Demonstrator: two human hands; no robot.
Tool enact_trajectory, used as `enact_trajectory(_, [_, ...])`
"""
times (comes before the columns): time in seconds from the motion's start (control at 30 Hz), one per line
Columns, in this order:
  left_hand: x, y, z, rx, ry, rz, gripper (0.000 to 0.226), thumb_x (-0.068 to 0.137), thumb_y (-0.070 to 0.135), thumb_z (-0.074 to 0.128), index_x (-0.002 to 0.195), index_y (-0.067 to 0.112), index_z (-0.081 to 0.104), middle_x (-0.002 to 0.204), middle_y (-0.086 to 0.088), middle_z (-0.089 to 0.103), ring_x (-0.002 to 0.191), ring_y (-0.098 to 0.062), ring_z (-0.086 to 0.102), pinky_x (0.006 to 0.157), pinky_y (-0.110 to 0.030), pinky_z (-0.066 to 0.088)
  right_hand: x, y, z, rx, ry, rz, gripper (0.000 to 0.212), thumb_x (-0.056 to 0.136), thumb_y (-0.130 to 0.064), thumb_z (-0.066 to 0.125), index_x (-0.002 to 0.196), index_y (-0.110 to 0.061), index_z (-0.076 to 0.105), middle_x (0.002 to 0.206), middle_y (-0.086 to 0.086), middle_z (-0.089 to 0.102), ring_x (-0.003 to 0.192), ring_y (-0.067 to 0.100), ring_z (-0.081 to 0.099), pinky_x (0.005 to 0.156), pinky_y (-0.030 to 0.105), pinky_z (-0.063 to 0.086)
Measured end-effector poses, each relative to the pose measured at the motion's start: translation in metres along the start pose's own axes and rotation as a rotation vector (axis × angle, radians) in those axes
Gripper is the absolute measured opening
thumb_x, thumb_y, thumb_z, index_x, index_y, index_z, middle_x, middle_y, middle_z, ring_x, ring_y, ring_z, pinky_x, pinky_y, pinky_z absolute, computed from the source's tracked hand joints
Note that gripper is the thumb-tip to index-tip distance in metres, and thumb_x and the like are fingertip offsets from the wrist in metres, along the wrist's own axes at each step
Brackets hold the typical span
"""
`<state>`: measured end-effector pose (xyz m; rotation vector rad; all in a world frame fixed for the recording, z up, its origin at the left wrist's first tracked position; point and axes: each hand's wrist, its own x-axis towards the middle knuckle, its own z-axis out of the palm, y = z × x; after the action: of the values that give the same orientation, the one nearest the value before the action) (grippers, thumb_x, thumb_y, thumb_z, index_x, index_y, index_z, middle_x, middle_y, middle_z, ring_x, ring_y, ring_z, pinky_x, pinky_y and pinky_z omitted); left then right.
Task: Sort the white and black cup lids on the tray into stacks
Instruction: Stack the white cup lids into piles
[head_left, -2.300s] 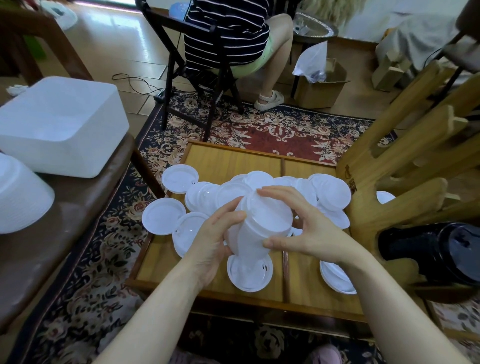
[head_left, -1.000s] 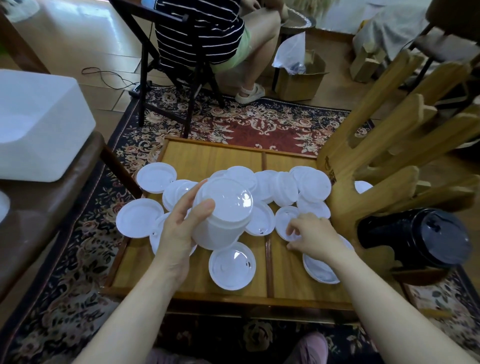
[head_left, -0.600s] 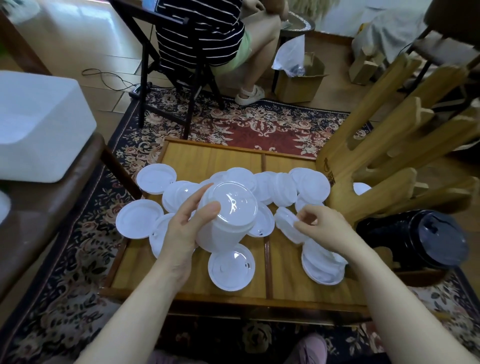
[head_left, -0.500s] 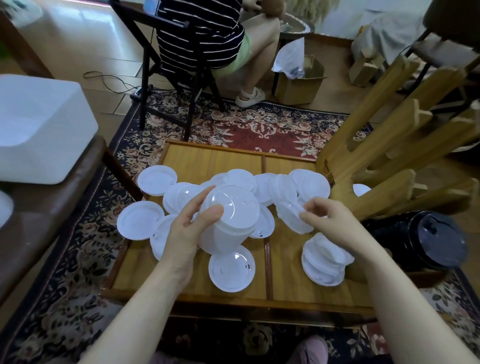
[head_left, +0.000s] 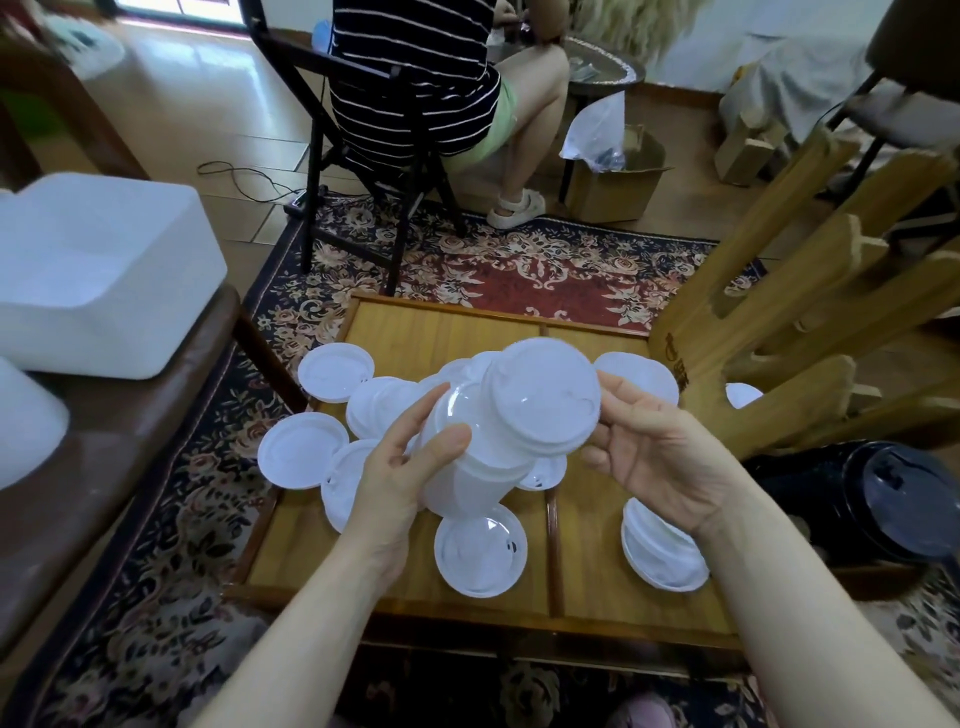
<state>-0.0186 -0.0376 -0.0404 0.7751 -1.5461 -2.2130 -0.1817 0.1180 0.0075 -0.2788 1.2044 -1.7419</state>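
My left hand (head_left: 400, 483) grips a tall stack of white lids (head_left: 470, 480), held tilted above the wooden tray (head_left: 395, 582). My right hand (head_left: 660, 457) holds a single white lid (head_left: 540, 397) by its edge, tilted against the top of that stack. Several loose white lids lie scattered over the tray, among them one (head_left: 480, 556) near the front, one (head_left: 303, 451) at the left edge and a small pile (head_left: 662, 553) at the right. A stack of black lids (head_left: 883, 499) lies on its side right of the tray.
A wooden rack (head_left: 800, 322) rises at the tray's right. White foam boxes (head_left: 98, 270) sit on a brown bench at the left. A person sits on a black chair (head_left: 363, 171) beyond the patterned rug, beside a cardboard box (head_left: 613, 176).
My right hand picked a white lid off the tray and carried it up and left onto the top of the stack. My left hand kept hold of the stack and raised it slightly.
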Motion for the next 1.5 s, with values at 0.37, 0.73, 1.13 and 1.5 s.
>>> enact_trajectory(0.37, [0.000,-0.004,0.001,0.031,-0.034,-0.015,0.075,0.055,0.055,0.076,0.127,0.039,0.065,0.127,0.013,0.068,0.120,-0.010,0.062,0.100,-0.038,0.051,0.002,0.013,0.015,-0.577,0.210,-0.082,0.032,0.095,-0.041,0.058,0.120,-0.023,0.068,0.118,0.001,0.068,0.096,0.024,0.065,0.076,0.037,0.053])
enact_trajectory(0.73, [0.000,-0.003,0.001,0.015,-0.112,-0.008,0.070,0.063,0.052,0.074,0.131,0.037,0.063,0.127,0.010,0.069,0.116,-0.010,0.065,0.101,-0.046,0.052,-0.004,0.017,0.017,-0.765,0.068,-0.168,0.074,0.064,-0.038,0.088,0.128,-0.031,0.050,0.122,-0.015,0.061,0.110,0.000,0.060,0.084,0.026,0.055])
enact_trajectory(1.13, [0.000,-0.003,-0.001,-0.025,-0.154,-0.038,0.093,0.052,0.064,0.087,0.136,0.037,0.059,0.135,0.008,0.065,0.124,-0.015,0.061,0.100,-0.045,0.052,-0.006,0.012,0.009,-0.765,-0.190,-0.125,0.079,0.076,-0.018,0.081,0.143,-0.038,0.042,0.138,-0.010,0.054,0.128,0.011,0.051,0.095,0.031,0.052])
enact_trajectory(1.5, [-0.001,-0.003,0.002,-0.046,-0.132,-0.019,0.087,0.045,0.072,0.087,0.124,0.042,0.067,0.130,0.011,0.068,0.119,-0.011,0.064,0.094,-0.040,0.056,-0.010,0.016,0.010,-0.942,-0.197,-0.149,0.084,0.083,-0.009,0.076,0.147,-0.042,0.032,0.141,-0.021,0.045,0.134,0.000,0.041,0.109,0.029,0.043])
